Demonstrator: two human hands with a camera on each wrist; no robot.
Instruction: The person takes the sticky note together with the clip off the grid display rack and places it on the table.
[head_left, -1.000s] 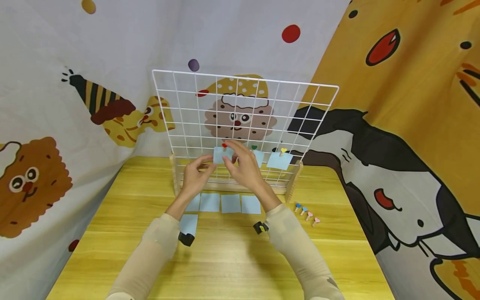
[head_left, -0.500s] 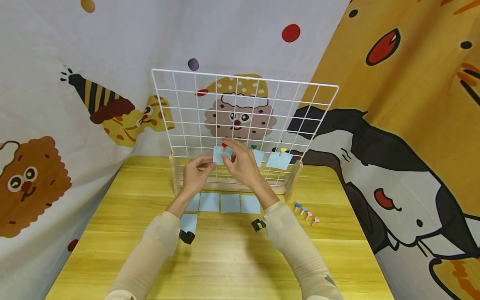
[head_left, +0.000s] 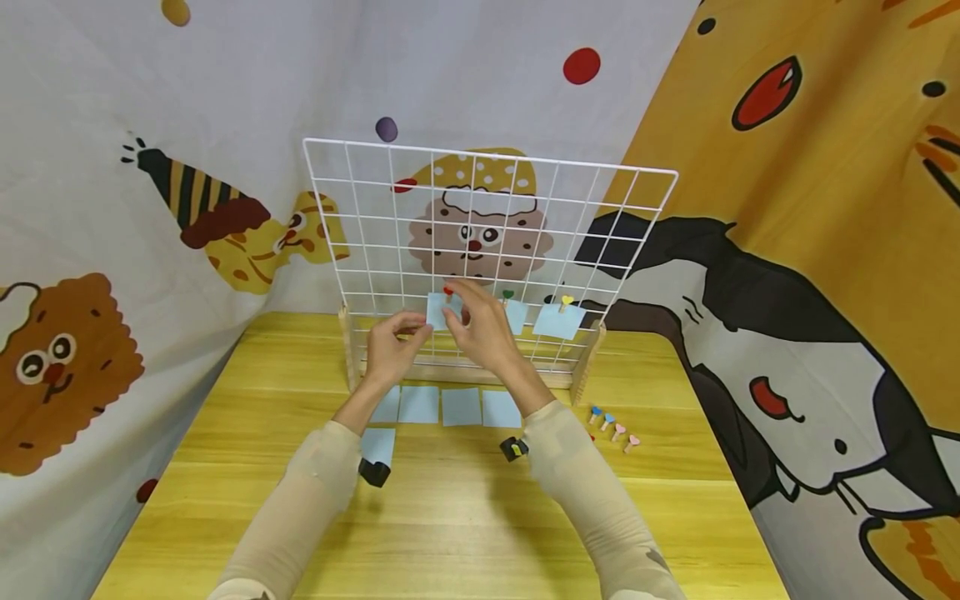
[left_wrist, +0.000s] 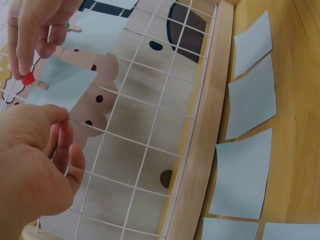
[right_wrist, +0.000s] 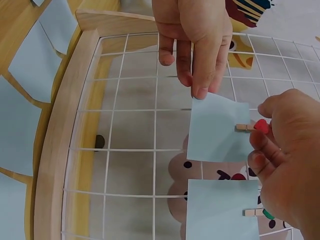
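Note:
A light blue paper square is against the white wire grid, with a small wooden clothespin bearing a red heart at its top edge. My right hand pinches the clothespin by the heart between thumb and fingers. At the paper's lower left corner, my left hand pinches the edge between thumb and index finger. To the right hang another blue square with a green heart clothespin and one with a yellow heart clothespin. My right hand partly covers the middle square.
Several blue squares lie in a row before the grid's wooden base, and one more lies nearer, at the left. Several heart clothespins lie on the table at right. A patterned cloth hangs behind.
My right forearm has shifted slightly left, and a bit of red now shows on the table beside the sleeve. Both hands stay at the same paper and clothespin.

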